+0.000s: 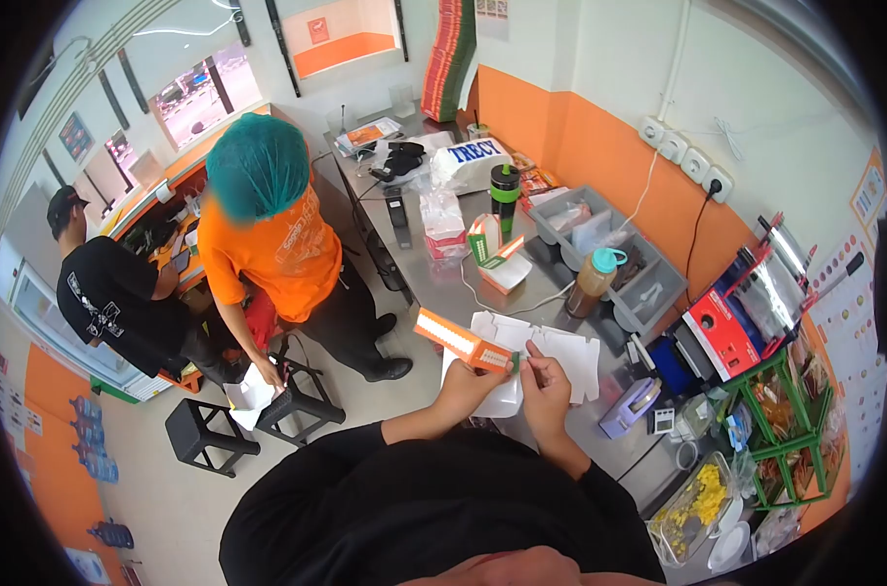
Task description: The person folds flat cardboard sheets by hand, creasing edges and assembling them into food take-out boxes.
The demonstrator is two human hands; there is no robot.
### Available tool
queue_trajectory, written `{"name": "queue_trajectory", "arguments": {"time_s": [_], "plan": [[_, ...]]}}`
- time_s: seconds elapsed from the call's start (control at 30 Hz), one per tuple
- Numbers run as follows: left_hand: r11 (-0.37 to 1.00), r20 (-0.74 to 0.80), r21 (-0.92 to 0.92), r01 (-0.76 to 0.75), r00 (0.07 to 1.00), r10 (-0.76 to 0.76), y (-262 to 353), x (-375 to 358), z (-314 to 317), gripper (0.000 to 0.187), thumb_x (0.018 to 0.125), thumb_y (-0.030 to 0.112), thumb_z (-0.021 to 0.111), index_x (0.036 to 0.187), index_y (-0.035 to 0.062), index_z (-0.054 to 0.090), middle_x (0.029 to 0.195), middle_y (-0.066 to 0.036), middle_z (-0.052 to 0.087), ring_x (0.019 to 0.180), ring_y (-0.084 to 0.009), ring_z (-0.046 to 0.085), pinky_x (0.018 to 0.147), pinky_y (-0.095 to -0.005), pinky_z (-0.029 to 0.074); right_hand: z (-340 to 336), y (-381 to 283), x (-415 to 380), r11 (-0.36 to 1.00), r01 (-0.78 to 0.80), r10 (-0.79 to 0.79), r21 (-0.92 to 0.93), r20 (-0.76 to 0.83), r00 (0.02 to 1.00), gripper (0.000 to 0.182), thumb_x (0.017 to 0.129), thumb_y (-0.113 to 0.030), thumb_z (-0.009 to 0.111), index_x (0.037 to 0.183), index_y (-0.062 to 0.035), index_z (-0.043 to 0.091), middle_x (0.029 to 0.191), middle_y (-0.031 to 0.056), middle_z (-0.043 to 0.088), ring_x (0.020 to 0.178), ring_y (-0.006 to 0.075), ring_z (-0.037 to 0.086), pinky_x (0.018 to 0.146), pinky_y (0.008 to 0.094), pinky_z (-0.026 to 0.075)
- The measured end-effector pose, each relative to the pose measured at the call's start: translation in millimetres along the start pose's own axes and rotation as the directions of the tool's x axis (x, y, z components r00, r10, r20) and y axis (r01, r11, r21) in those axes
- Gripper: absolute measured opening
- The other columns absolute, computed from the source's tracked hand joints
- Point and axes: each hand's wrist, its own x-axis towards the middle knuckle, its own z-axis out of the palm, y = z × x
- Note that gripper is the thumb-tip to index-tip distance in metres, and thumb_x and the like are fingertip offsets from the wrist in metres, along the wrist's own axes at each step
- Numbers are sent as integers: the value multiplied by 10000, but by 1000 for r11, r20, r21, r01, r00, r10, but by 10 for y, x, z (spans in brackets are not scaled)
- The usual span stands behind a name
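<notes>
White bag (471, 164) lettered "TRECY", orange carton (460, 339) in hands

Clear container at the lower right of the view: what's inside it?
The clear container holds chopped yellow food. Whatever lies beneath the food is covered and can't be seen.

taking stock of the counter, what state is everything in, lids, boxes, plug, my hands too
Left hand, gripping the carton
Right hand, pinching the carton's end
Carton, partly folded
Table carton, flaps open
Blue-lidded bottle, upright, lid on
Green-and-black tumbler, upright, lid on
White sheets, unfolded
Yellow food, uncovered
Rightmost socket, black plug in
</notes>
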Motion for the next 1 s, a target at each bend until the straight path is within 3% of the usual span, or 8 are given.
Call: {"name": "queue_trajectory", "arguments": {"time_s": [0.13,0.27,0.43,0.57,0.63,0.83,1.0], "plan": [[989,-28,-132,-61,998,58,46,-36,45,211,909,90,677,1079,-14,608,1042,-61,642,953,-134,642,843,-274,577,-44,20,17,984,-122,121,130,15,993,49,921,-5,609,965,17,602,1358,243,531,1046,130,613,892,260,477],[990,-37,-138,-32,999,27,-9,-12,29,200,908,77,674,1077,-7,611,1041,-60,646,954,-129,642,841,-275,581,-51,15,16,955,-151,151,254,19,988,34,922,-14,613,935,17,615,1357,223,539,1071,125,593,901,252,465],[996,7,-93,-11,1000,11,-2,-14,15,196,905,59,672,1080,-7,612,1044,-62,654,965,-130,642,843,-271,580,-115,-167,45,806,-413,404,424,115,907,72,919,-16,610,860,18,632,1382,218,519,1102,147,581,943,265,444],[997,-2,-74,-27,1000,27,-46,-12,21,183,905,56,670,1066,-11,616,1040,-58,654,975,-135,643,852,-277,583,-139,-110,45,844,-363,336,395,138,932,59,910,1,610,861,24,633,1403,235,492,1107,156,583,963,282,440],[984,-22,-176,-22,1000,19,-23,-17,38,182,904,54,669,1066,-12,617,1047,-61,655,979,-139,644,865,-289,586,-127,-155,30,922,-284,262,263,117,958,37,898,25,612,867,32,630,1412,258,470,1130,181,581,983,296,437],[992,14,-125,7,1000,-5,-75,15,-2,201,904,51,668,1084,-14,607,1060,-73,654,986,-148,645,872,-301,586,-118,-110,24,976,-159,152,149,56,987,22,891,35,611,875,39,626,1392,271,484,1145,235,591,989,320,444],[986,14,-165,-28,999,30,17,-18,31,219,900,61,678,1090,-19,605,1066,-74,652,988,-150,644,875,-297,578,-84,-113,20,974,-166,158,154,57,986,21,886,30,618,871,39,628,1364,251,523,1135,239,599,982,328,450]]}}
